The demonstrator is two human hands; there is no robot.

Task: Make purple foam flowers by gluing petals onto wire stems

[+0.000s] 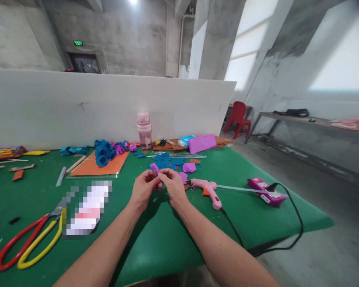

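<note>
My left hand (143, 189) and my right hand (174, 186) meet over the near middle of the table, fingertips pinched together. Between them is a small purple petal-like piece (154, 167) of felt or crepe paper, partly hidden by the fingers. Just beyond lie cut blue pieces (164, 158) and loose purple pieces (189, 167). To the right of my right hand a pink glue gun (208, 190) rests on its side, a clear glue stick (233, 188) sticking out of its back. Rolled blue flowers (104, 152) sit on an orange sheet (92, 169) to the left.
Red-and-yellow-handled scissors (40, 237) lie at the left front beside a pixelated object (88, 209). The glue gun's black cable (299, 223) loops near a magenta power strip (263, 191). A pink bottle (144, 131) stands against the white board (107, 103). The green table (167, 247) ends at right.
</note>
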